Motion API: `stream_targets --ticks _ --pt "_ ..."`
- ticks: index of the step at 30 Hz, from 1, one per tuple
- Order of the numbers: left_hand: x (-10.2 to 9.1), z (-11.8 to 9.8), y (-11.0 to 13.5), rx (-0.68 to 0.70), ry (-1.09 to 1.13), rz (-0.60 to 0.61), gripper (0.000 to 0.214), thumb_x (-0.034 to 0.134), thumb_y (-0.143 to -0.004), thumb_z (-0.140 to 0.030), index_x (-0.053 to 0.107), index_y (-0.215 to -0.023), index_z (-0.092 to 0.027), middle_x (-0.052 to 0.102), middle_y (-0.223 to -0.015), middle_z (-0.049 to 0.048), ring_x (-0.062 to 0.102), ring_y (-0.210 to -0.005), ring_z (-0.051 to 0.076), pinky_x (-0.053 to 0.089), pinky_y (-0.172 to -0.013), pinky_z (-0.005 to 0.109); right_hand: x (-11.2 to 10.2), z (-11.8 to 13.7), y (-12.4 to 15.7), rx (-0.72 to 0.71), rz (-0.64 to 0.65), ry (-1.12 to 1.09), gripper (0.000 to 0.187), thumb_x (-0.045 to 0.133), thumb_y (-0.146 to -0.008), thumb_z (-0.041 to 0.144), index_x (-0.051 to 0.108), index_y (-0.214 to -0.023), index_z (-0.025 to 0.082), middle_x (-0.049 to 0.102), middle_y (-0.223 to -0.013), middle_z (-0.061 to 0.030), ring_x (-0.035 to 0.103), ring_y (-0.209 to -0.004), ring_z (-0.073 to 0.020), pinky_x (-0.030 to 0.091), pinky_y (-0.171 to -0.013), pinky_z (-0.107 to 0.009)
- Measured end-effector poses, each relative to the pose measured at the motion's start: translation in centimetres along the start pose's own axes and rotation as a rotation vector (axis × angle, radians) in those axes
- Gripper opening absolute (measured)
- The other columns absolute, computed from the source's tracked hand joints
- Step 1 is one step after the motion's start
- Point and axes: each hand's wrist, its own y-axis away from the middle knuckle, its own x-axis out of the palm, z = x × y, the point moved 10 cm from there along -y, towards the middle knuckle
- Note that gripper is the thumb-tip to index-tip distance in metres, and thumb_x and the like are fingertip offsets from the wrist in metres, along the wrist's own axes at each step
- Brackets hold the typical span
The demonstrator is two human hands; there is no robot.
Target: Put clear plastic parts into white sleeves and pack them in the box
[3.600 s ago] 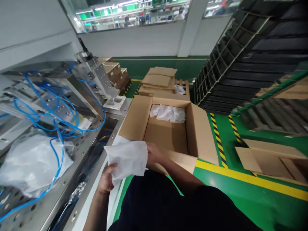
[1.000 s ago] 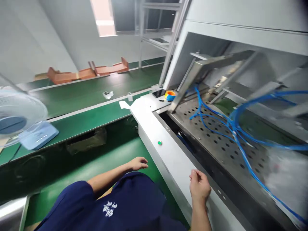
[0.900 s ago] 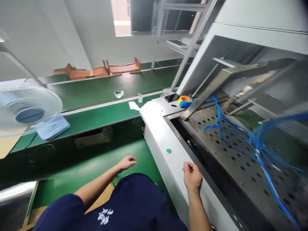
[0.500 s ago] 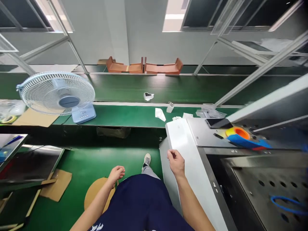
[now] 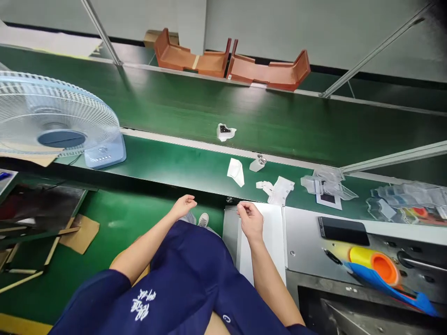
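Observation:
My left hand [image 5: 184,207] is in the air over the green floor, just short of the bench edge. Its fingers curl loosely together with no object visible in them. Over the white panel [image 5: 268,232] of the machine is my right hand [image 5: 251,220], its thumb and fingers drawn together and nothing seen between them. Beyond the hands, the green bench [image 5: 181,160] carries a white folded sheet [image 5: 236,172], a small white container with a metallic top [image 5: 257,164] and crumpled white papers [image 5: 281,190]. A clear plastic piece with a black part [image 5: 225,131] lies on the green belt [image 5: 174,111] behind.
A light-blue fan [image 5: 104,151] stands at left. To the right lie clear plastic trays [image 5: 324,181], a black phone [image 5: 344,231], an orange-and-yellow tape roll [image 5: 379,265] and a blue tool [image 5: 387,284]. Brown brackets [image 5: 268,74] sit at the back; metal posts [image 5: 373,53] rise from the bench.
My view has moved closer to the bench and turned. Both hands have come forward toward the bench edge, the left also drawing nearer to the right. The things on the bench look unmoved.

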Motion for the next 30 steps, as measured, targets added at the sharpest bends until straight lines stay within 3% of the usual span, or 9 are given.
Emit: stream_targets --ticks 5,9,12,15,19,21,24,27,30 --pt "1.9 -4.5 -10.6 0.03 -0.251 0.147 0.053 0.081 -0.082 -0.035 0.068 -0.127 -0.011 0.075 -0.117 0.0178 0.074 -0.1 0.028 0.059 -0.096 0.041 0.6 -1.3 -2.7 0.095 -0.02 0.064 0.04 0.072 -0.087 0.058 0.072 -0.087 0.019 0.068 -0.077 -0.0039 0.061 -0.068 -0.0171 0.054 -0.067 -0.031" --pt "4.0 -11.6 -22.4 0.147 -0.488 0.254 0.069 0.085 -0.078 -0.033 0.064 -0.14 -0.01 0.07 -0.134 0.0204 0.067 -0.123 0.034 0.052 -0.111 0.045 1.1 -3.0 -3.1 0.238 -0.093 0.129 0.045 0.072 -0.085 0.063 0.073 -0.088 0.019 0.068 -0.076 -0.0052 0.062 -0.068 -0.0198 0.054 -0.068 -0.033" --pt "5.7 -18.1 -31.7 0.263 -0.633 0.268 0.087 0.085 -0.079 -0.032 0.05 -0.154 -0.005 0.053 -0.156 0.0259 0.047 -0.148 0.04 0.034 -0.128 0.048 1.4 -4.1 -2.2 0.368 -0.215 0.13 0.052 0.07 -0.083 0.071 0.074 -0.089 0.02 0.067 -0.074 -0.0053 0.062 -0.066 -0.022 0.055 -0.064 -0.034" --pt "7.9 -23.9 -40.4 0.353 -0.741 0.257 0.106 0.086 -0.075 -0.029 0.034 -0.163 -0.002 0.029 -0.172 0.0275 0.018 -0.162 0.043 0.017 -0.134 0.052 1.6 -4.6 -0.7 0.454 -0.302 0.161 0.055 0.068 -0.084 0.077 0.075 -0.085 0.022 0.064 -0.071 -0.0047 0.06 -0.064 -0.0229 0.054 -0.06 -0.033" --pt "11.5 -29.1 -49.6 0.399 -0.855 0.312 0.125 0.096 -0.061 -0.03 0.031 -0.166 -0.007 0.012 -0.178 0.0245 -0.006 -0.164 0.046 0.001 -0.132 0.064 1.9 -5.9 1.6 0.551 -0.341 0.172 0.056 0.068 -0.085 0.079 0.076 -0.083 0.023 0.064 -0.074 -0.0055 0.06 -0.067 -0.0232 0.055 -0.062 -0.032" --pt "13.1 -30.4 -52.7 0.388 -0.898 0.356 0.124 0.101 -0.054 -0.033 0.041 -0.16 -0.007 0.014 -0.177 0.0265 -0.005 -0.163 0.049 -0.003 -0.129 0.069 1.6 -6.5 3.0 0.604 -0.411 0.165 0.059 0.069 -0.083 0.081 0.076 -0.084 0.023 0.063 -0.074 -0.0056 0.06 -0.068 -0.0231 0.055 -0.063 -0.032" --pt "14.2 -31.1 -54.8 0.345 -0.938 0.405 0.11 0.103 -0.047 -0.04 0.059 -0.144 -0.01 0.025 -0.173 0.029 0.006 -0.16 0.055 0.006 -0.125 0.077 1.1 -6.6 5.2 0.676 -0.576 0.175 0.064 0.069 -0.08 0.086 0.077 -0.086 0.023 0.064 -0.076 -0.0065 0.061 -0.07 -0.0241 0.054 -0.061 -0.031" --pt "14.2 -30.8 -54.7 0.31 -0.965 0.431 0.09 0.104 -0.04 -0.039 0.071 -0.12 -0.013 0.043 -0.162 0.0302 0.024 -0.153 0.058 0.022 -0.122 0.076 1.6 -5.2 5.7 0.664 -0.651 0.183 0.06 0.068 -0.083 0.083 0.076 -0.084 0.023 0.064 -0.073 -0.0058 0.059 -0.066 -0.0237 0.053 -0.057 -0.032" --pt "13.7 -30.4 -53.7 0.295 -0.983 0.421 0.074 0.103 -0.039 -0.038 0.072 -0.1 -0.011 0.057 -0.14 0.0335 0.042 -0.139 0.06 0.035 -0.119 0.067 2.4 -3.4 4.7 0.57 -0.6 0.209 0.056 0.065 -0.087 0.078 0.072 -0.076 0.023 0.061 -0.068 -0.0036 0.056 -0.062 -0.0225 0.051 -0.057 -0.033"
